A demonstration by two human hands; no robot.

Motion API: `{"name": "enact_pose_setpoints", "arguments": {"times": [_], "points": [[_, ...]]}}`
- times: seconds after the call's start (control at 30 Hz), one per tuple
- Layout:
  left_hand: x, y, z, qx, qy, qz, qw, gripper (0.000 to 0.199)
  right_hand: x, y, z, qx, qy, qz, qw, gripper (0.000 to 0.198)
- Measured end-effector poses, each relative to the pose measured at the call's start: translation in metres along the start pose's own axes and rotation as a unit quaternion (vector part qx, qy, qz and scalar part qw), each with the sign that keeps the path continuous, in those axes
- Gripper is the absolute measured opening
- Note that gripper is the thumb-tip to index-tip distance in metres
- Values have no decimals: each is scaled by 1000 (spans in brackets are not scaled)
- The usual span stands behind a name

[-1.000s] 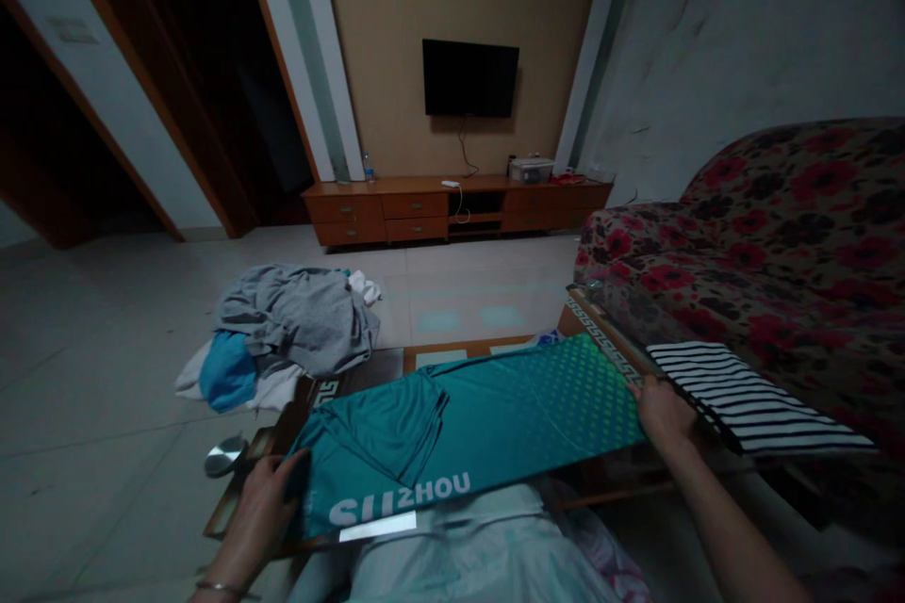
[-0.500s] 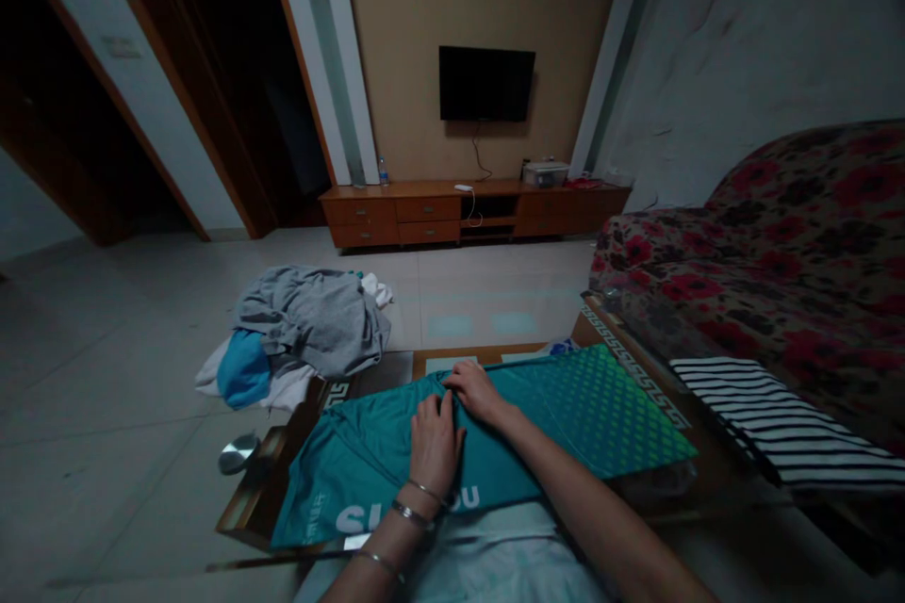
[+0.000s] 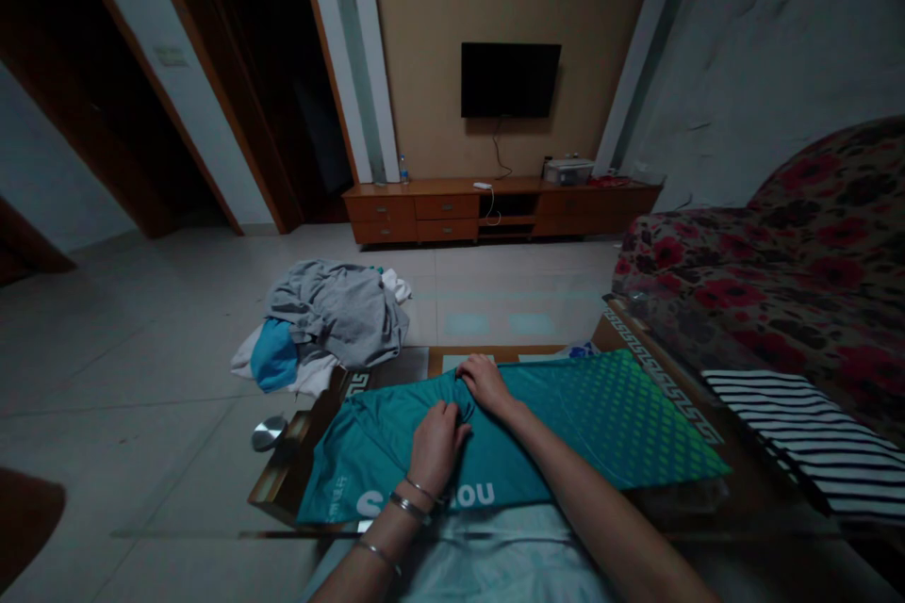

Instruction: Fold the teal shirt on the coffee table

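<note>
Both hands have crept a little further up the teal jersey point(image 3: 537, 438) since a moment ago. The left hand point(image 3: 436, 441) presses flat, fingers loosely spread; the right hand point(image 3: 485, 381) pinches a fold at the far edge. White letters "S" and "ou" show beside the left wrist. The jersey lies on the coffee table point(image 3: 293, 480).

Two bare hands, the left hand point(image 3: 436, 438) wearing bracelets and the right hand point(image 3: 483, 382), press side by side on a teal jersey point(image 3: 537, 438) spread over a low table point(image 3: 297, 471), with a clothes pile point(image 3: 332, 320) beyond, a striped folded garment point(image 3: 806, 438) at right.
</note>
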State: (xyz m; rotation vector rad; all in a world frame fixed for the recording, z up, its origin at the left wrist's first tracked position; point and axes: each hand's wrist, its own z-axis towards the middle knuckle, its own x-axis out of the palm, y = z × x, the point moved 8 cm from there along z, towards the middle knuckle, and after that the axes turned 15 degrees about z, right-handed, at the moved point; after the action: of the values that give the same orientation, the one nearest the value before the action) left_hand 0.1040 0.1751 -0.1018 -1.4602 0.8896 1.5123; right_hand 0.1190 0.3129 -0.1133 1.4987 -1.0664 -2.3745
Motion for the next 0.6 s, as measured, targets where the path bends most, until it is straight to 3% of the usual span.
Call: {"name": "enact_pose_setpoints", "arguments": {"times": [0.17,0.3,0.37,0.47,0.6], "points": [[-15,11,-9,18,-64,-9,998,32,-7,14,-4,35,-37,-40,998,22],[-18,40,-11,-36,-96,78,992,43,10,48,-8,-45,-23,-16,999,31],[-15,60,-12,-75,-89,133,984,46,25,57,-12,-73,7,-14,997,37],[-4,95,-19,-123,-59,191,972,58,41,50,-16,-60,27,-26,997,44],[7,133,-34,-153,-31,227,961,65,46,38,-17,-48,23,-24,998,46]]}}
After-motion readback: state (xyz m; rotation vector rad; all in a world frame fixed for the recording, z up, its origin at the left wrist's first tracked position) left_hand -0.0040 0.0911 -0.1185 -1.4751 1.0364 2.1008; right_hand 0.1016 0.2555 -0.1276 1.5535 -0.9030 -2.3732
